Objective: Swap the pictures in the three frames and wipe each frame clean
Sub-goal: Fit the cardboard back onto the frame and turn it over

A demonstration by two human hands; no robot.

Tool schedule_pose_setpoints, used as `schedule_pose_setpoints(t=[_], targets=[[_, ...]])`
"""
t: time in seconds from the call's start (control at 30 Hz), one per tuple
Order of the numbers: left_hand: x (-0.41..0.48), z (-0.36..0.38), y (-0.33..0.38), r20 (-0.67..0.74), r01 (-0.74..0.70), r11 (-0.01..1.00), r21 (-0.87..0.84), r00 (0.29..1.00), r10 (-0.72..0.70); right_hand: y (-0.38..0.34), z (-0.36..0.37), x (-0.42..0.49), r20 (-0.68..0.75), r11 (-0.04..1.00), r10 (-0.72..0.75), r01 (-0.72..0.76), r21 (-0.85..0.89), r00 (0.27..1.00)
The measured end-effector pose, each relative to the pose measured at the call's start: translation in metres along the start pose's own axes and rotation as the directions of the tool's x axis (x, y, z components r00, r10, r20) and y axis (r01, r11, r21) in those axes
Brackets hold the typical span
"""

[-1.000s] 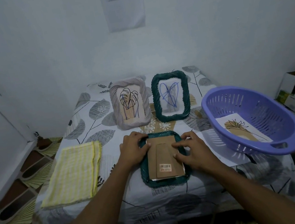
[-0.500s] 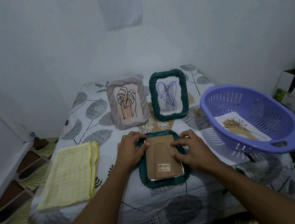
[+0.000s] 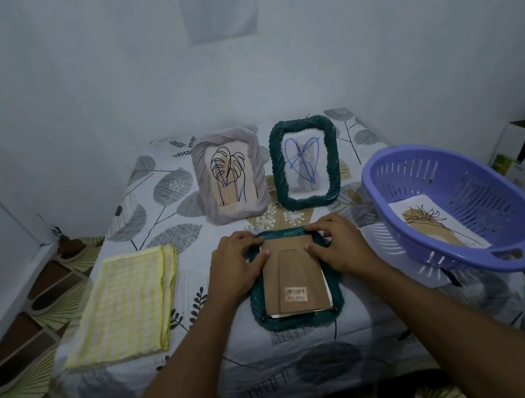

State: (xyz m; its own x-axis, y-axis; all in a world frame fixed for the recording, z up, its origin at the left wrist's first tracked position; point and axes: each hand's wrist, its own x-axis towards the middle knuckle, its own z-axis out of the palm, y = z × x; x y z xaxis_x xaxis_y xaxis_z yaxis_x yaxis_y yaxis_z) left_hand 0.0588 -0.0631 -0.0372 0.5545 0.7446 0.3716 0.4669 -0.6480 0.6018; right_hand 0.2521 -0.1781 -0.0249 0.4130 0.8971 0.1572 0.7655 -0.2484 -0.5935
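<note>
On the leaf-print table (image 3: 315,356) a purple basket (image 3: 505,203) sits right, a yellow cloth (image 3: 125,301) left. Near centre lies the green frame (image 3: 300,321), face down — the left hand (image 3: 234,266) and right hand (image 3: 339,248) grip its far corners, fingers curled over the edge.

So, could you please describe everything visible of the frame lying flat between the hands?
The frame is dark green with a twisted, rope-like rim. It lies face down on the patterned cloth, its brown cardboard back with stand flap and barcode sticker upward. The left hand and right hand hold its far corners.
</note>
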Motion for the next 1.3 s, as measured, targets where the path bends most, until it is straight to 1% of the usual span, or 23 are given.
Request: schedule_pose_setpoints(t=[0.07, 0.23, 0.37, 0.43, 0.53, 0.67, 0.77, 0.87, 1.03, 1.1, 1.2, 1.3], targets=[[0.000, 0.001, 0.000, 0.006, 0.008, 1.000, 0.013, 1.000, -0.008, 0.001, 0.000, 0.001, 0.012, 1.000, 0.008, -0.008, 0.014, 1.000], [-0.001, 0.001, -0.001, 0.012, 0.006, 1.000, 0.013, 1.000, -0.006, 0.003, -0.002, -0.001, 0.010, 0.999, -0.032, 0.032, 0.008, 0.999], [-0.002, -0.010, 0.004, 0.081, -0.008, 1.000, -0.025, 0.997, 0.010, 0.000, -0.014, -0.010, 0.048, 0.998, -0.052, 0.050, 0.028, 0.997], [-0.006, -0.018, 0.010, 0.084, -0.003, 0.999, -0.042, 0.996, 0.006, 0.000, -0.020, -0.024, 0.012, 0.996, -0.083, 0.084, -0.009, 0.996], [-0.026, -0.027, 0.019, 0.059, -0.024, 0.999, -0.023, 0.998, 0.025, -0.003, -0.025, -0.058, -0.032, 0.995, -0.095, 0.095, -0.007, 0.995], [-0.074, -0.032, 0.028, 0.111, -0.048, 0.999, -0.008, 0.993, 0.049, -0.007, -0.023, -0.103, -0.055, 0.996, -0.093, 0.092, -0.014, 0.994], [-0.104, -0.036, 0.034, 0.178, -0.061, 0.998, -0.027, 0.982, 0.065, -0.013, -0.017, -0.126, -0.078, 0.997, -0.078, 0.076, -0.027, 0.994], [-0.113, -0.037, 0.037, 0.267, -0.122, 0.992, 0.044, 0.958, 0.106, -0.019, -0.012, -0.138, -0.089, 0.997, -0.053, 0.048, -0.059, 0.995], [-0.117, -0.036, 0.037, 0.211, -0.077, 0.996, 0.042, 0.975, 0.067, -0.028, -0.006, -0.144, -0.174, 1.000, 0.007, -0.011, -0.025, 0.985], [-0.118, -0.035, 0.037, 0.204, -0.088, 0.995, 0.055, 0.976, 0.075, -0.029, -0.002, -0.145, -0.196, 0.999, 0.030, -0.033, -0.007, 0.980], [-0.118, -0.035, 0.038, 0.206, -0.122, 0.989, 0.084, 0.973, 0.102, -0.029, 0.003, -0.143, -0.189, 0.997, 0.081, -0.075, 0.035, 0.979], [-0.117, -0.035, 0.037, 0.220, -0.120, 0.990, 0.079, 0.970, 0.100, -0.027, 0.007, -0.142, -0.169, 0.990, 0.125, -0.111, 0.090, 0.978]])
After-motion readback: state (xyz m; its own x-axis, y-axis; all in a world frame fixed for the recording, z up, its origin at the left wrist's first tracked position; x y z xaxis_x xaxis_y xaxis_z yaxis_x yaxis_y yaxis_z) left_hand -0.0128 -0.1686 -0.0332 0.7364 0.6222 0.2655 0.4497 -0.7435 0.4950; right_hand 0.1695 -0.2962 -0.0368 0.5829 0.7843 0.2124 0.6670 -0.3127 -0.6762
